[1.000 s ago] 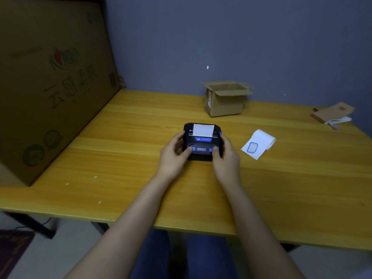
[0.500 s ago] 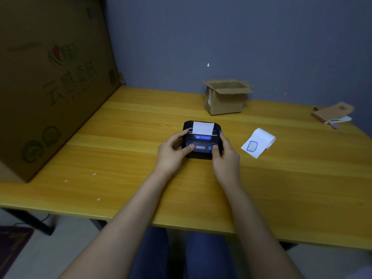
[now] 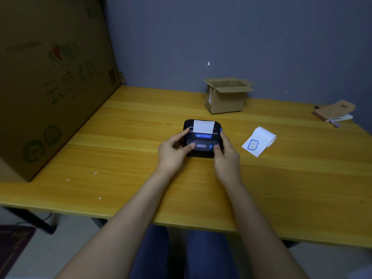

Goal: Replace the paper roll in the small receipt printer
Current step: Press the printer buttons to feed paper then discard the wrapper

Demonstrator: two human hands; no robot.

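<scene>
A small black receipt printer [image 3: 202,140] with blue buttons sits mid-table, lid closed, a strip of white paper [image 3: 203,126] sticking out of its top. My left hand [image 3: 173,153] grips its left side, thumb on the front panel and forefinger along the lid edge. My right hand [image 3: 226,156] holds the right side, thumb on the front near a blue button. A white paper roll [image 3: 259,140], partly unrolled with a blue-outlined label, lies on the table to the right of the printer.
A small open cardboard box [image 3: 226,97] stands behind the printer near the wall. A large cardboard sheet [image 3: 50,77] leans along the left. A brown notebook with a pen [image 3: 334,113] lies at the far right. The yellow wooden table [image 3: 120,158] ends near my knees.
My left forefinger has lifted from the printer's side to its lid edge. The printer and both hands otherwise stay in place; the view has shifted slightly.
</scene>
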